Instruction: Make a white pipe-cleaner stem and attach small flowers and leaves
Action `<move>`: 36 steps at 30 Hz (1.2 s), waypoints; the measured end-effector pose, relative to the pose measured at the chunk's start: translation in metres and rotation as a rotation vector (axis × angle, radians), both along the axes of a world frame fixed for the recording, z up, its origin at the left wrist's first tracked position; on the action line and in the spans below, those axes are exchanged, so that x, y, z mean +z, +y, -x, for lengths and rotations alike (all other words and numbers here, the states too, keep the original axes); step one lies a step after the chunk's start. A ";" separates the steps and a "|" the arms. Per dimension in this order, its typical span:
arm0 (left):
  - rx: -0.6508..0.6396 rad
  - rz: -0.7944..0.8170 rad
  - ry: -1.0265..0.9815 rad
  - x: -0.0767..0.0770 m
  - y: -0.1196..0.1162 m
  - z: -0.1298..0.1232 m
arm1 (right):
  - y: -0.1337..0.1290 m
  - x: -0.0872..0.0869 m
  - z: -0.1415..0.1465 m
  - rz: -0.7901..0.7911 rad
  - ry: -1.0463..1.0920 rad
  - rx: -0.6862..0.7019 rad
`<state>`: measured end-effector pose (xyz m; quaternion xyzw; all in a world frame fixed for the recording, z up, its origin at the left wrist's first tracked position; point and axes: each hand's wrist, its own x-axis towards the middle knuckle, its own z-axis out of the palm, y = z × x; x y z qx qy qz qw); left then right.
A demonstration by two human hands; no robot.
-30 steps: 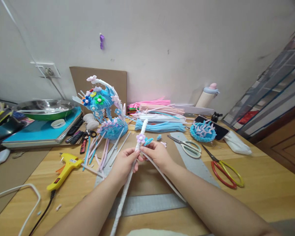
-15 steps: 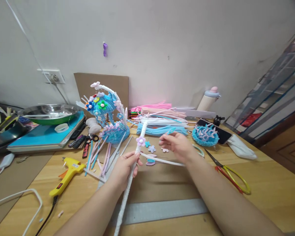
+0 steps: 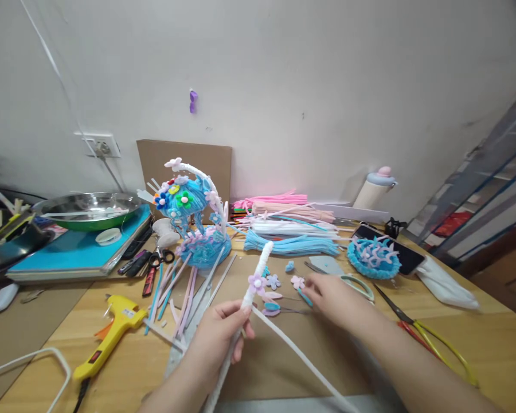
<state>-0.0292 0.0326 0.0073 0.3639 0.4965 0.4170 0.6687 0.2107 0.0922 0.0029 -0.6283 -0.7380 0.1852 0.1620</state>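
My left hand (image 3: 234, 330) is closed around a white fuzzy stem wrapped in pipe cleaner (image 3: 261, 264), which slants upward. A lilac flower (image 3: 257, 284) with a white centre sits on this stem, just above my fingers. From beside my thumb a loose white pipe cleaner (image 3: 296, 350) trails toward the lower right. Low over the cardboard, my right hand (image 3: 327, 295) pinches a small blue leaf-like piece (image 3: 304, 296), partly hidden by the fingertips. A pink flower (image 3: 298, 282) lies right by those fingers. Blue flowers (image 3: 273, 281) and pink-and-blue looped pieces (image 3: 272, 308) lie between my hands.
A blue jellyfish-like pipe-cleaner model (image 3: 193, 201) stands at the left, near a yellow glue gun (image 3: 112, 330). Pipe-cleaner bundles (image 3: 292, 244) lie at the back. Scissors (image 3: 425, 332), a blue fuzzy dish-shaped piece (image 3: 373, 258) and a phone (image 3: 408, 258) are on the right.
My right hand has come down to the cardboard with the blue piece, beside the pink flower. The loose white pipe cleaner now hangs lower. The camera view has tilted up slightly.
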 end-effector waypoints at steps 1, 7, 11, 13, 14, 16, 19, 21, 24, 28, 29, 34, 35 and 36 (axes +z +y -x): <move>0.010 0.000 0.000 0.001 0.000 0.000 | 0.007 0.014 0.005 -0.054 -0.004 0.011; -0.063 0.031 0.024 -0.009 0.000 -0.003 | 0.089 0.088 0.081 -0.351 0.356 0.279; -0.099 0.063 0.022 -0.023 0.005 -0.005 | 0.149 0.114 0.139 -0.530 0.457 0.294; -0.104 0.067 0.031 -0.027 0.007 -0.005 | 0.166 0.129 0.159 -0.589 0.423 0.327; -0.100 0.067 0.033 -0.028 0.008 -0.004 | 0.171 0.137 0.167 -0.603 0.383 0.346; -0.085 0.064 0.034 -0.029 0.009 -0.003 | 0.175 0.154 0.179 -0.582 0.282 0.370; -0.074 0.062 0.027 -0.028 0.011 -0.002 | 0.171 0.175 0.191 -0.472 0.126 0.388; -0.080 0.075 0.026 -0.028 0.011 -0.002 | 0.166 0.183 0.199 -0.413 0.021 0.399; -0.080 0.093 0.030 -0.028 0.012 -0.002 | 0.157 0.189 0.208 -0.430 -0.137 0.401; -0.070 0.097 0.031 -0.028 0.011 -0.002 | 0.156 0.190 0.215 -0.488 -0.206 0.391; -0.071 0.095 0.028 -0.028 0.011 -0.002 | 0.157 0.190 0.215 -0.507 -0.200 0.387; -0.093 0.084 0.004 -0.029 0.013 -0.001 | 0.173 0.190 0.207 -0.597 -0.115 0.383; -0.091 0.085 0.003 -0.030 0.013 -0.001 | 0.176 0.190 0.204 -0.598 -0.085 0.389; -0.086 0.085 0.003 -0.031 0.013 -0.001 | 0.178 0.188 0.202 -0.595 -0.050 0.401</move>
